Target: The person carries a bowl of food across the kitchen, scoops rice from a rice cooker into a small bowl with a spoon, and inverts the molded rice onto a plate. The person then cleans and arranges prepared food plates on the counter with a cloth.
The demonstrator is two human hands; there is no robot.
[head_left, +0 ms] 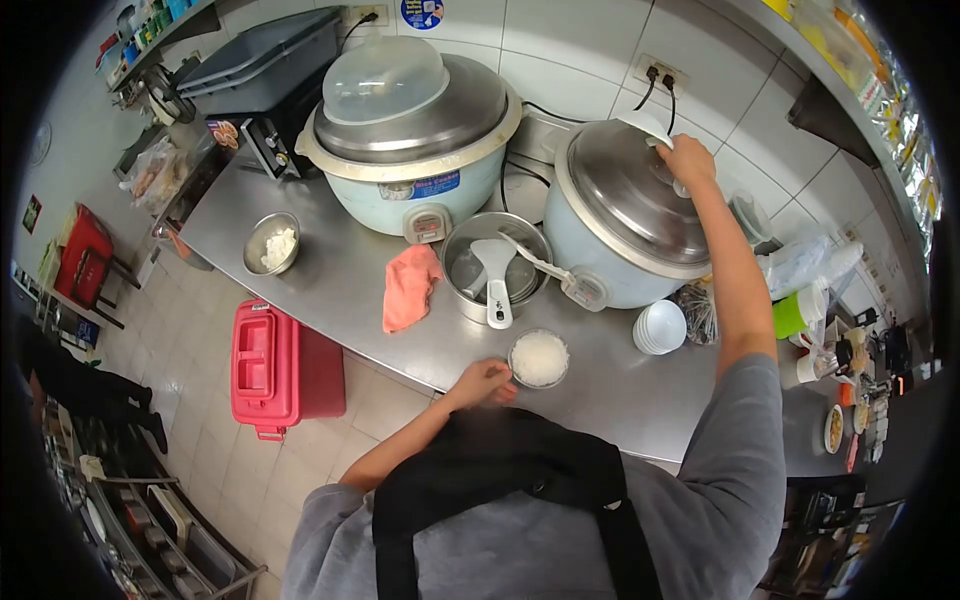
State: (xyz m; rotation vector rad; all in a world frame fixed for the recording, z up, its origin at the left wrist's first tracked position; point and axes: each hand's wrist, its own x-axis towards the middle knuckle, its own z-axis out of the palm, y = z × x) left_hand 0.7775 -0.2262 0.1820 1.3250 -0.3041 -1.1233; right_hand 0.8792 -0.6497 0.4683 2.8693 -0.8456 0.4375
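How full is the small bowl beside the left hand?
Full, or nearly so: white rice spreads across the bowl almost to its rim.

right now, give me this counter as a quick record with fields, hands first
left hand: beside a bowl of white rice, contact unclear
right hand: at the top of the right cooker's lid, exact grip unclear
right cooker: lid on
left cooker: lid on, clear domed container on top
steel pot: between the cookers, white paddle in it
cloth: orange-pink, left of the pot
stacked bowls: white, in front of the right cooker
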